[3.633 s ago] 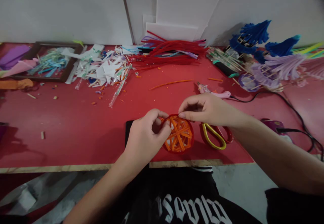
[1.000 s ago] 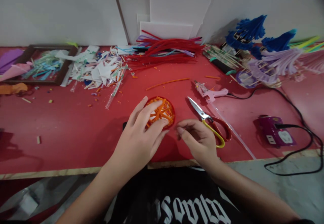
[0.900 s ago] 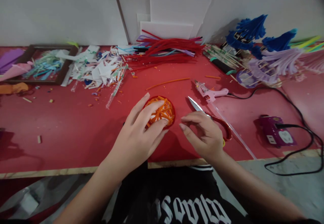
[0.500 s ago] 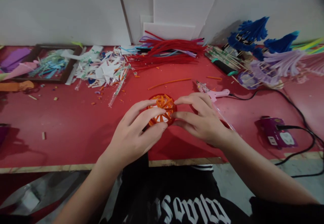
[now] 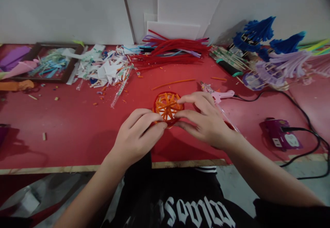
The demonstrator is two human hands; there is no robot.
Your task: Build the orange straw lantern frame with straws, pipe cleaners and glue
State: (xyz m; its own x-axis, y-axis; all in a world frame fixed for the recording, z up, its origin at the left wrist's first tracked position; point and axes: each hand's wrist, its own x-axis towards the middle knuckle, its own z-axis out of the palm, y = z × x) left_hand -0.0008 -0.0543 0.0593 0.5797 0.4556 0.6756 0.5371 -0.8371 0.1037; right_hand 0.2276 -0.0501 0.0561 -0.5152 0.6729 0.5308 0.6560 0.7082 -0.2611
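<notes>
A round red-rimmed piece (image 5: 168, 107) with orange strips crossing like spokes and white showing beneath is held over the red table. My left hand (image 5: 140, 132) pinches its lower left edge between thumb and fingers. On the right side, my right hand (image 5: 203, 120) grips the rim, with the index fingertip on top near the strips and the thumb low at the edge. A loose orange strip (image 5: 173, 83) lies just beyond the piece.
Behind are red pipe cleaners (image 5: 175, 51) and white scraps (image 5: 110, 66). A dark frame (image 5: 69, 71) lies at the left. To the right are a pink glue gun (image 5: 219, 95), a purple box (image 5: 282, 135) with black cables, and blue pleated pieces (image 5: 259, 30).
My left hand's fingers have drawn back from the top of the round piece to its lower left edge, uncovering more orange strips. The piece has shifted slightly right and tilted.
</notes>
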